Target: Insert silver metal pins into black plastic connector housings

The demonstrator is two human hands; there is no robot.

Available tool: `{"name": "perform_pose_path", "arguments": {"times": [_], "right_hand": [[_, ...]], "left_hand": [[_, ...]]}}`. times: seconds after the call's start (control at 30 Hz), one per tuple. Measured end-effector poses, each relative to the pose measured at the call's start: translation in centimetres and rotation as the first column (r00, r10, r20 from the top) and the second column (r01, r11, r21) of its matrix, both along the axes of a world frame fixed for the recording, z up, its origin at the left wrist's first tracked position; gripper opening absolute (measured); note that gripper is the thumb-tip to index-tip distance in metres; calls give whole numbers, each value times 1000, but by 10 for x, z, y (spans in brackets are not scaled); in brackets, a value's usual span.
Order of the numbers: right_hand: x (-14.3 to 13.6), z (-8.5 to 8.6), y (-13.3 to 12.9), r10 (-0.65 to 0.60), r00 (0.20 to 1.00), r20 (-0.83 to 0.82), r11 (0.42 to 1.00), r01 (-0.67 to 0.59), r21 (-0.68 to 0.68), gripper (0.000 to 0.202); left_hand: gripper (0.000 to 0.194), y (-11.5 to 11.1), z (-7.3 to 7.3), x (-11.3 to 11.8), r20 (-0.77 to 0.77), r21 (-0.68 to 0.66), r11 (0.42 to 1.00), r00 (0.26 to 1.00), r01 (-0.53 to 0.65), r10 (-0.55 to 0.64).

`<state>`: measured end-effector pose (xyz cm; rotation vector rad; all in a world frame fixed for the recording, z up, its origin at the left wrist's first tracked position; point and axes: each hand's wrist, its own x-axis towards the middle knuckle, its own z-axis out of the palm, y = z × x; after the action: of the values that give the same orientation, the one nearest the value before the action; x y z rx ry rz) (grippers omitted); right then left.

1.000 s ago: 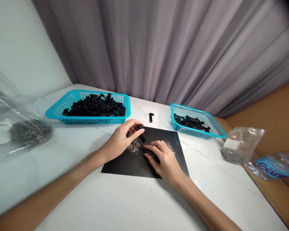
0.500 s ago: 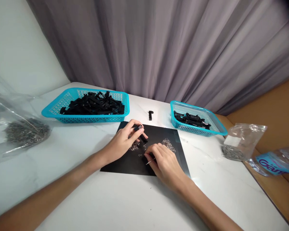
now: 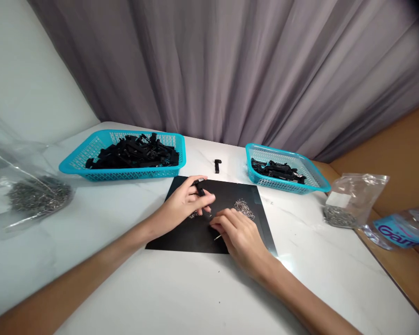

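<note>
We grip a black part (image 3: pixel 200 191) in our left hand (image 3: pixel 185 201) over the black sheet (image 3: pixel 185 236), apparently to keep it close to our right hand (image 3: pixel 240 231). That hand is pinched around a thin rod (image 3: pixel 217 237); anything finer we cannot make out. Metal bits (image 3: pixel 243 209) lie near the sheet's right edge, likely for easy reach. A left basket (image 3: pixel 125 175) and right basket (image 3: pixel 286 185) sit toward the worktop (image 3: pixel 153 293)'s far edge.

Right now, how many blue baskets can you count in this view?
2: the left basket, heaped with black parts, and the right basket, holding fewer, near the two far corners of the black mat.
</note>
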<state>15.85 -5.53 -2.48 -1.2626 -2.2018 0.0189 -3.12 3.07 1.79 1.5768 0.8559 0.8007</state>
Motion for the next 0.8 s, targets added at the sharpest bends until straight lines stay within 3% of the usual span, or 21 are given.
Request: {"name": "perform_pose_path", "arguments": {"times": [0.1, 0.27, 0.37, 0.6, 0.8], "right_hand": [[7, 5, 1, -74, 980, -185, 993, 56, -100, 19], [16, 13, 3, -81, 914, -399, 979, -3, -205, 18], [17, 14, 5, -76, 888, -453, 971, -37, -235, 21], [23, 16, 9, -207, 818, -537, 928, -9, -371, 9], [29, 17, 13, -190, 830, -525, 928, -22, -371, 16]], "left_hand": [[74, -1, -2, -3, -56, 23, 998, 997, 63, -62], [62, -5, -5, -3, -91, 75, 991, 991, 109, -102], [65, -9, -6, 0, -88, 61, 988, 986, 144, -139], [80, -12, -12, 4, -42, -59, 968, 968, 246, -248], [67, -14, -9, 4, -223, 105, 966, 952, 237, -210]]}}
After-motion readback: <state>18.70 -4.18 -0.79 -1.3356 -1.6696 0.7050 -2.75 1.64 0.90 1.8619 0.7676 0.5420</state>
